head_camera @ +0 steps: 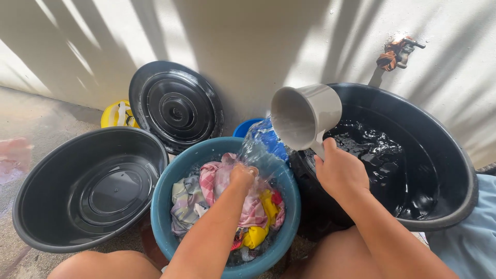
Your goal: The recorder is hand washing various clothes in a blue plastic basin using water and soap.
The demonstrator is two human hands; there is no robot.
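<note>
My right hand grips the handle of a grey plastic jug, tipped to the left so that water streams out of it. The water falls onto my left hand, which rests closed on a pile of wet clothes, pink checked, yellow and grey. The clothes lie in a teal basin between my knees. To the right, a large black tub holds rippling water.
An empty black basin stands on the concrete floor at the left. A black round lid leans on the white wall, with a yellow object beside it. A tap with cloth around it sticks out of the wall.
</note>
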